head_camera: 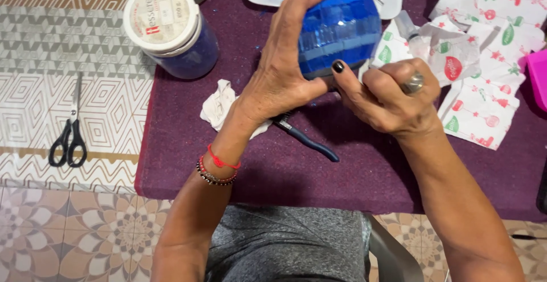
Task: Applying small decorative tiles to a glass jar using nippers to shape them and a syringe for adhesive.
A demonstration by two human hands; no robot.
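Left hand [285,71] cups a round, faceted blue ball [337,31], bands running crosswise, at frame centre-top; right hand [387,96], fingers curled, presses its underside.

We wear red and beaded bracelets on our left wrist [217,168]; a ring on the right hand [393,96]; black nail polish; grey shirt.

Glossy blue tile facets on ball [341,31]. Matt purple cloth over tabletop [296,168]. Crumpled printed paper [484,59]. Smooth plastic jar [171,28] lid. Metal scissors [69,128] blades, black plastic grips. Metal ring [414,82].
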